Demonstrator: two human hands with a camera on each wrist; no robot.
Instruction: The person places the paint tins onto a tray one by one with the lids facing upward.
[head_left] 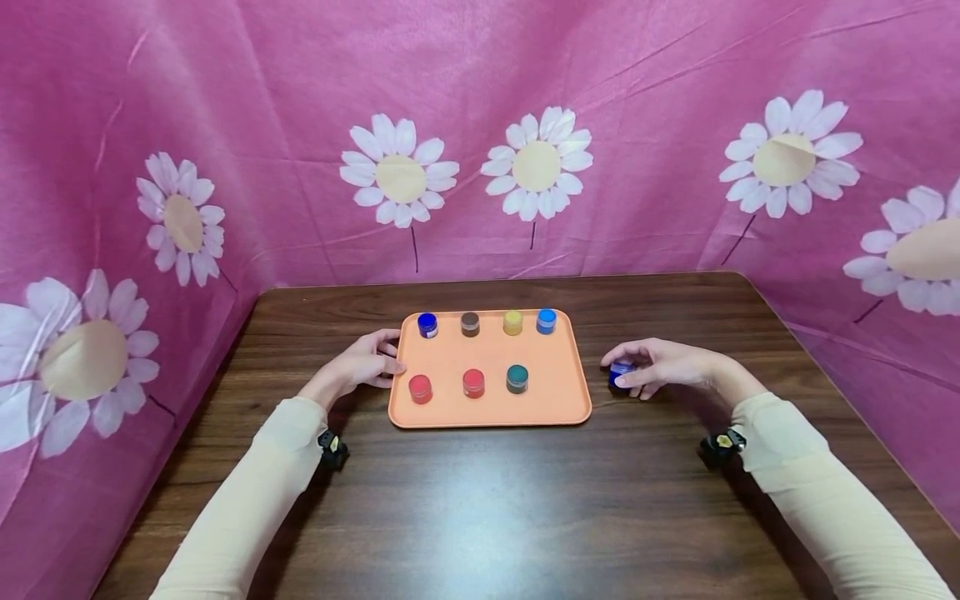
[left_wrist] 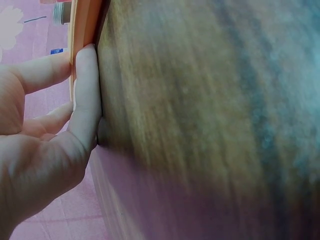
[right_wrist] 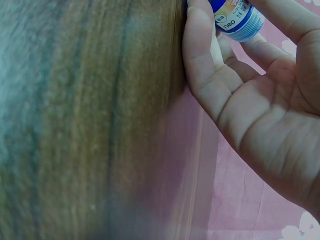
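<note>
In the head view, my left hand (head_left: 367, 360) is at the left edge of an orange tray (head_left: 450, 417). Thumb and fingers hold its rim, as the left wrist view also shows. Right of the tray, my right hand (head_left: 667, 367) grips a small blue paint jar (head_left: 621, 367) between thumb and fingers, close to the table. Its label faces the right wrist camera; part of the jar is hidden by the fingers. Along the tray's back stand a dark blue jar (head_left: 427, 326), a brown jar (head_left: 470, 324), a yellow jar (head_left: 513, 323) and a lighter blue jar (head_left: 546, 322).
Nearer the tray's front are a red jar (head_left: 421, 389), another red jar (head_left: 473, 383) and a dark green jar (head_left: 517, 379). The tray lies on a dark wooden table (head_left: 480, 508). A pink flowered cloth (head_left: 472, 67) encloses the table's back and sides.
</note>
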